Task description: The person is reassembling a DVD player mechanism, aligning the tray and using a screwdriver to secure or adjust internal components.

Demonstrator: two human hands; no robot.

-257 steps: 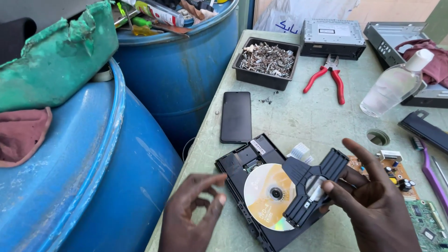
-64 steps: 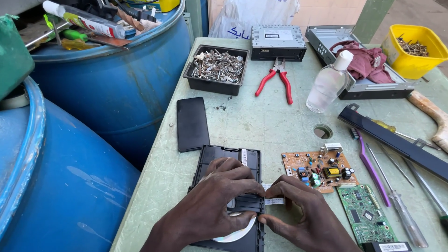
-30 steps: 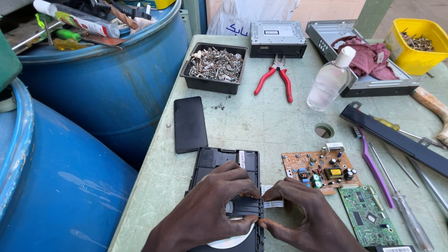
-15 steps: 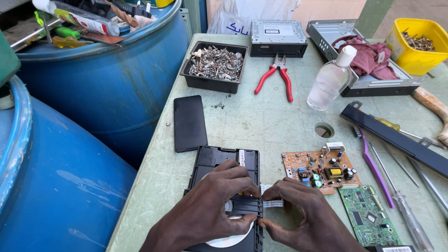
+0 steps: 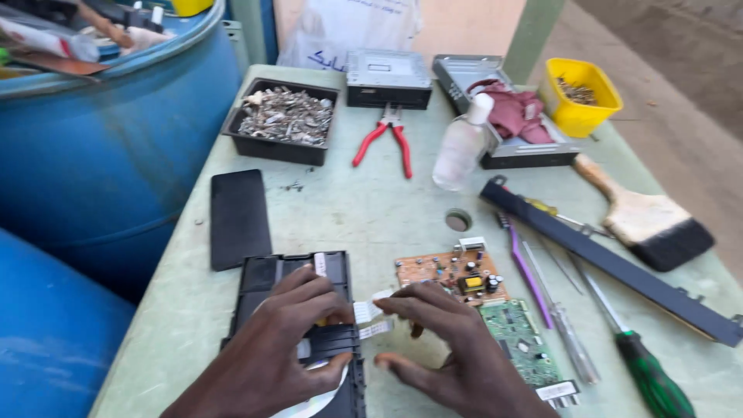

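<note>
A black disc drive mechanism (image 5: 271,282) lies open at the table's near edge, with a silvery disc (image 5: 311,402) showing under its clamp bar. My left hand (image 5: 282,348) lies on top of the drive, its fingers curled over the clamp bar and its thumb by the disc. My right hand (image 5: 457,348) is just right of the drive. Its fingertips pinch the white flat ribbon cables (image 5: 370,316) that stick out of the drive's right side.
A brown circuit board (image 5: 445,271) and a green one (image 5: 515,337) lie by my right hand. Further off are a black slab (image 5: 238,217), a scrap tray (image 5: 282,120), red pliers (image 5: 383,143), a bottle (image 5: 460,143), screwdrivers (image 5: 650,379), a paintbrush (image 5: 642,220) and, on the left, blue barrels (image 5: 101,147).
The view has swung to the right and shows more of the table's right side. My right hand has slid off the drive to the ribbon cables; my left hand stays on the drive.
</note>
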